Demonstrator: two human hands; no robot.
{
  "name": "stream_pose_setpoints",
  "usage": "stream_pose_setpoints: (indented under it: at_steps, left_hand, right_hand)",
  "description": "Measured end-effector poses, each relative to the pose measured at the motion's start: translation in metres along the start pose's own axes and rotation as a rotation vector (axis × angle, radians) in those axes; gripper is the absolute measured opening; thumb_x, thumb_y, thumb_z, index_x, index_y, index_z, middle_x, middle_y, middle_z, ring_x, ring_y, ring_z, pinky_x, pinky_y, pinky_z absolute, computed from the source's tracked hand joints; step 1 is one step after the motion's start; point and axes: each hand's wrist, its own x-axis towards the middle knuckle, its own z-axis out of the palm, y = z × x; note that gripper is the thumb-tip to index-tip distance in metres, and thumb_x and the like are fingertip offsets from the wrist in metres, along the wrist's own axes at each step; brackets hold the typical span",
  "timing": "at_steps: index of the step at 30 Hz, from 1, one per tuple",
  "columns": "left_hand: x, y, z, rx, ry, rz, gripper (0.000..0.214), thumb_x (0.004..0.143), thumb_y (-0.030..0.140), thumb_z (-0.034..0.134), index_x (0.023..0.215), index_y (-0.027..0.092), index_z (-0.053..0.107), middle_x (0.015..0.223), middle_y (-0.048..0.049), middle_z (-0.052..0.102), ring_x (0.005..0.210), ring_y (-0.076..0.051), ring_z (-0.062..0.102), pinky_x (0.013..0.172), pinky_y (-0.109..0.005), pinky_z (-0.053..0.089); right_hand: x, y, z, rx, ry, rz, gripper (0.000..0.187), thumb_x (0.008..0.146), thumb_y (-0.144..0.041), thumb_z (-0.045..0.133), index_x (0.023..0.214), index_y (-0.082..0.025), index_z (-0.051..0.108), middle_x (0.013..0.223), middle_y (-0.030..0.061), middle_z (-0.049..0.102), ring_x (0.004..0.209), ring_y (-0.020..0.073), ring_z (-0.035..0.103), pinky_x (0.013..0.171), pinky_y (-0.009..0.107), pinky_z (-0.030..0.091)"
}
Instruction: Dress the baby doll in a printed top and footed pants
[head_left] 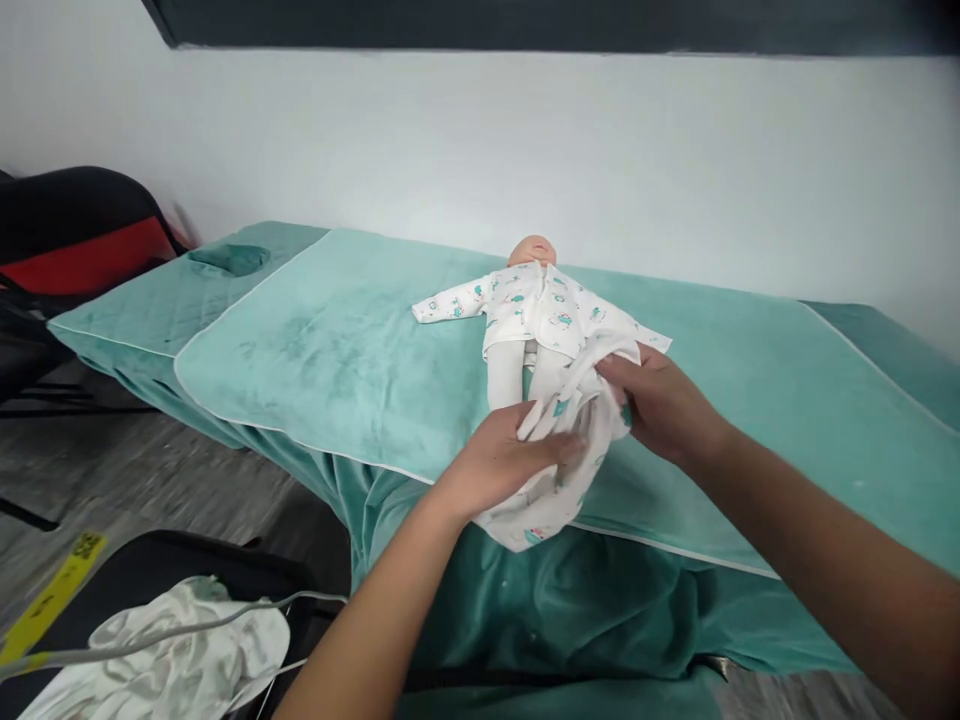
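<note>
Pale crumpled cloth (187, 665) on a black chair (187, 552), grey cable (172, 632) across it; beyond, two hands on a printed garment (556, 500).
Left hand (502, 460) pinched the near folds, fingertips blurred; right hand (664, 405) gripped the far side, fingers partly hidden. Garment hung bunched between them, before the legs of a doll (532, 250) lying in a matching jacket (517, 312) on a teal bed (330, 360). Step in hand looked like gathering the fabric; next move seemed to call for finding and spreading an opening. Folds hid any opening; one jacket sleeve lay close by the right hand.
</note>
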Motion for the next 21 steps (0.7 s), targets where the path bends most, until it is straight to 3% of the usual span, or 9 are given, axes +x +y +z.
stream_pose_setpoints:
  at_steps: [2, 4, 6, 7, 9, 11, 14, 17, 21]
  left_hand:
    - [0.004, -0.008, -0.005, -0.179, 0.136, 0.067, 0.028, 0.078, 0.041, 0.075, 0.092, 0.017, 0.073, 0.087, -0.0035, 0.073, 0.082, -0.020, 0.066, 0.080, -0.031, 0.050]
    - [0.010, -0.012, -0.011, -0.312, 0.244, 0.146, 0.020, 0.077, 0.035, 0.074, 0.083, 0.016, 0.070, 0.081, -0.0018, 0.070, 0.078, -0.017, 0.064, 0.076, -0.027, 0.049]
    - [0.012, -0.014, -0.015, -0.353, 0.251, 0.136, 0.018, 0.076, 0.032, 0.074, 0.076, 0.016, 0.065, 0.073, 0.0000, 0.066, 0.071, -0.015, 0.061, 0.070, -0.025, 0.047]
    - [0.011, -0.014, -0.016, -0.360, 0.223, 0.101, 0.019, 0.077, 0.033, 0.073, 0.076, 0.017, 0.064, 0.069, 0.0009, 0.064, 0.067, -0.014, 0.059, 0.067, -0.025, 0.046]
    - [0.004, -0.018, -0.017, -0.351, 0.136, 0.011, 0.022, 0.084, 0.038, 0.068, 0.082, 0.017, 0.063, 0.061, 0.0030, 0.058, 0.056, -0.012, 0.054, 0.061, -0.025, 0.044]
    - [-0.008, -0.022, -0.015, -0.266, 0.014, -0.093, 0.025, 0.090, 0.043, 0.061, 0.092, 0.018, 0.064, 0.059, 0.0042, 0.055, 0.048, -0.011, 0.048, 0.055, -0.025, 0.040]
    - [-0.026, -0.030, -0.008, -0.042, -0.206, -0.189, 0.028, 0.082, 0.039, 0.073, 0.099, 0.018, 0.067, 0.072, 0.0018, 0.063, 0.059, -0.012, 0.053, 0.059, -0.025, 0.041]
    - [-0.039, -0.038, -0.001, -0.044, -0.278, -0.145, 0.026, 0.077, 0.034, 0.080, 0.096, 0.018, 0.071, 0.090, -0.0009, 0.068, 0.082, -0.016, 0.059, 0.074, -0.025, 0.044]
    - [-0.049, -0.049, -0.005, -0.366, -0.111, -0.163, 0.039, 0.082, 0.039, 0.076, 0.116, 0.022, 0.072, 0.101, -0.0037, 0.073, 0.093, -0.019, 0.064, 0.088, -0.028, 0.047]
  right_hand:
    - [-0.008, 0.015, 0.001, 0.056, -0.049, 0.098, 0.035, 0.079, -0.052, 0.076, 0.096, -0.022, 0.074, 0.075, 0.0020, 0.071, 0.066, 0.0188, 0.065, 0.062, 0.029, 0.053]
    - [-0.019, 0.029, 0.001, 0.028, -0.267, 0.218, 0.040, 0.075, -0.050, 0.081, 0.100, -0.019, 0.075, 0.079, 0.0035, 0.073, 0.070, 0.0201, 0.067, 0.063, 0.029, 0.053]
    - [-0.031, 0.040, 0.002, -0.022, -0.523, 0.322, 0.041, 0.071, -0.042, 0.085, 0.102, -0.016, 0.076, 0.085, 0.0052, 0.075, 0.078, 0.0221, 0.069, 0.069, 0.031, 0.055]
    - [-0.037, 0.044, 0.002, -0.026, -0.586, 0.354, 0.039, 0.073, -0.039, 0.085, 0.103, -0.015, 0.076, 0.089, 0.0061, 0.076, 0.082, 0.0229, 0.070, 0.074, 0.032, 0.056]
    - [-0.048, 0.050, 0.004, 0.039, -0.500, 0.353, 0.034, 0.079, -0.039, 0.080, 0.104, -0.015, 0.076, 0.094, 0.0079, 0.077, 0.086, 0.0233, 0.071, 0.079, 0.034, 0.056]
    - [-0.057, 0.053, 0.006, 0.164, -0.268, 0.307, 0.035, 0.083, -0.045, 0.075, 0.105, -0.017, 0.075, 0.092, 0.0083, 0.077, 0.081, 0.0224, 0.071, 0.074, 0.033, 0.057]
    - [-0.070, 0.058, 0.011, 0.270, -0.008, 0.270, 0.036, 0.081, -0.052, 0.075, 0.097, -0.019, 0.074, 0.080, 0.0065, 0.075, 0.068, 0.0198, 0.068, 0.062, 0.029, 0.055]
    - [-0.081, 0.067, 0.014, 0.229, 0.028, 0.312, 0.038, 0.076, -0.054, 0.079, 0.089, -0.018, 0.073, 0.076, 0.0061, 0.073, 0.064, 0.0184, 0.064, 0.058, 0.027, 0.052]
    - [-0.086, 0.082, 0.005, 0.132, -0.064, 0.369, 0.038, 0.077, -0.050, 0.079, 0.097, -0.018, 0.074, 0.079, 0.0038, 0.072, 0.067, 0.0162, 0.062, 0.060, 0.025, 0.049]
